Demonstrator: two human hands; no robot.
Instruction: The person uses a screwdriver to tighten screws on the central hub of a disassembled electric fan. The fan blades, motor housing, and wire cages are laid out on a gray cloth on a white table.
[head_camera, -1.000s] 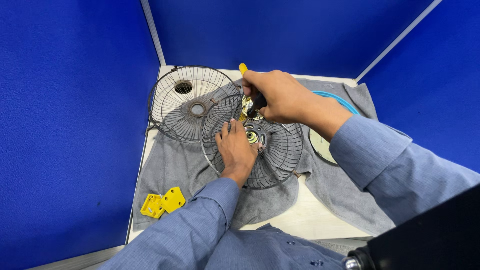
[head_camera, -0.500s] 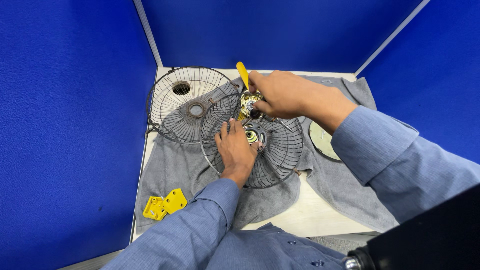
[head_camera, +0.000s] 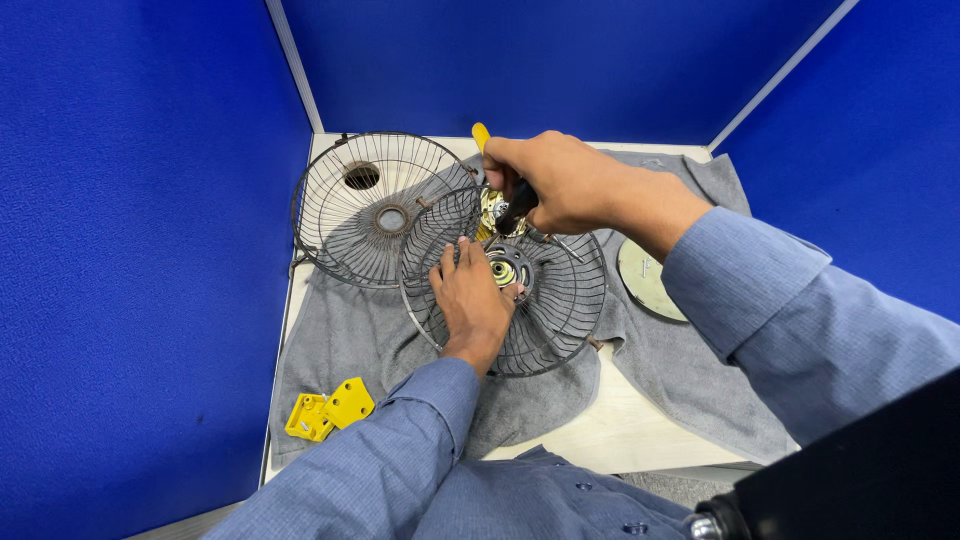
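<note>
Yellow brackets (head_camera: 330, 410) lie on the grey cloth (head_camera: 350, 335), well off to the left of both hands and nearer the body.

Rear grille (head_camera: 375, 205) sits left of and beyond the left fingers, dished side up, partly overlapped by the front grille (head_camera: 560, 300).

Left hand (head_camera: 472, 300) lies flat on the front grille, fingers spread narrowly and pressing the wires; fingertips reach up beside the hub (head_camera: 503, 270), which lies just right of them.

Right hand (head_camera: 555, 180) is closed round a screwdriver (head_camera: 510, 205), yellow handle end poking out beyond the knuckles, dark shaft running down and towards the body. Long axis points from the fist to the hub, tip just above it; whether it touches I cannot tell. The right hand is the nearer to the tool, the left to the hub.

Round metal disc (head_camera: 645, 280) lies on the cloth right of the grille, under the right forearm.

Since half a second ago: hands and grilles hold nearly the same places; the screwdriver handle shows less beyond the fist.
</note>
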